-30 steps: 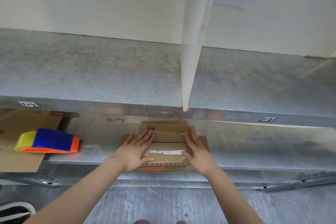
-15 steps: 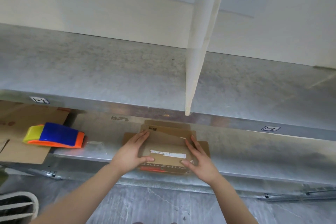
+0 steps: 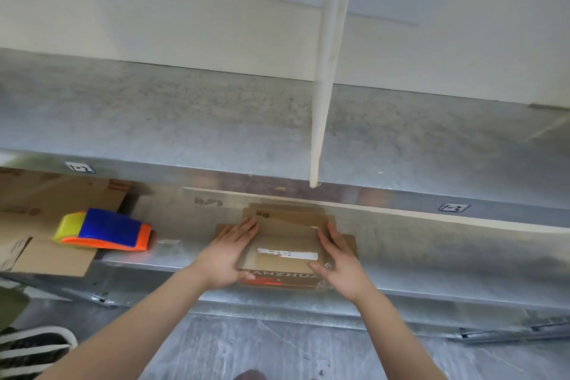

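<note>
A small brown cardboard box [image 3: 285, 244] with a white label strip sits on the lower metal shelf [image 3: 431, 259], at its front edge. Its top flaps are folded down, the far one partly raised. My left hand [image 3: 229, 253] lies flat on the box's left side, fingers straight, thumb at the front face. My right hand [image 3: 337, 259] presses the right side the same way, thumb on the top near the label. Side flaps stick out under both hands.
An orange, blue and yellow tape dispenser [image 3: 105, 233] rests on flattened cardboard [image 3: 46, 256] at the left. The upper metal shelf [image 3: 185, 120] overhangs the box, with a white divider [image 3: 324, 102] above it. A striped shoe [image 3: 30, 352] shows at bottom left.
Both hands stay on the box in nearly the same place. The view has shifted slightly, so the box and dispenser appear a little further right.
</note>
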